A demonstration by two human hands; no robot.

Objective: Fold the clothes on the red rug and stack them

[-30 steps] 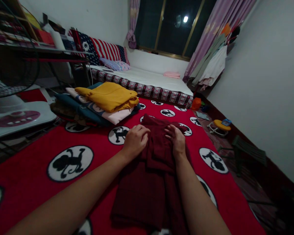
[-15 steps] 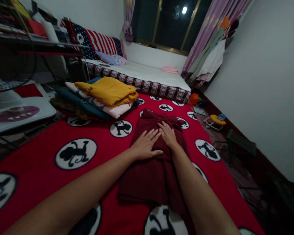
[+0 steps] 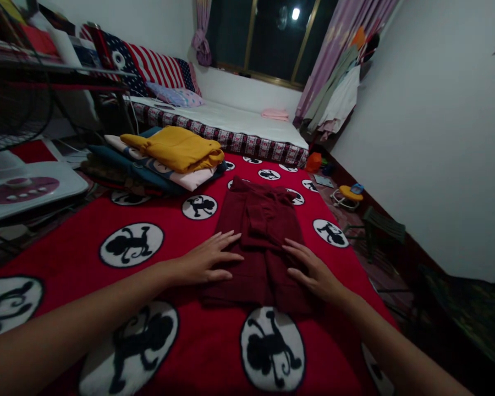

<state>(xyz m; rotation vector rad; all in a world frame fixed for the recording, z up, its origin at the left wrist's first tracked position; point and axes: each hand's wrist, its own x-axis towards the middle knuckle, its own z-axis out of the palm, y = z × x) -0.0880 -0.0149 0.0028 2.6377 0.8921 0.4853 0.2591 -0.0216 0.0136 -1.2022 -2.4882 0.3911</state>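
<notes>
A dark red garment [image 3: 256,275] lies folded lengthwise on a red blanket [image 3: 181,341] patterned with black figures in white circles. Its sleeves are folded over its upper middle. My left hand [image 3: 210,257] rests at the garment's left edge, fingers spread and pointing right. At the right edge, my right hand [image 3: 311,269] has its fingers apart over the cloth. Neither hand grips anything.
Folded clothes with a yellow garment [image 3: 177,148] on top sit at the back left. A fan base [image 3: 33,187] stands at the left. Beyond is a bed [image 3: 235,118]; a yellow stool [image 3: 348,193] and a dark folding stool [image 3: 383,225] are at the right.
My hands have moved apart and back toward me, from the garment's upper middle to its two side edges. The view has shifted slightly to the right.
</notes>
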